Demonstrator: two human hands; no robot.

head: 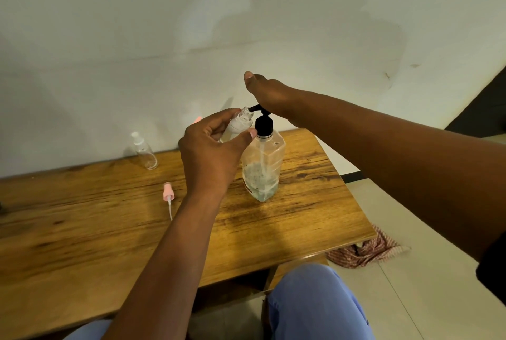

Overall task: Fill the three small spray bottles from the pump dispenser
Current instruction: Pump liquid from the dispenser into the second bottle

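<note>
My left hand pinches the open bottle, tilted, its neck right at the spout. My right hand presses flat on the pump; next push needs mouth under spout.

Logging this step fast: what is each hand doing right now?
Left hand: holds the small spray bottle, its mouth at the spout.
Right hand: open, its palm pressing on the pump dispenser head.
</note>
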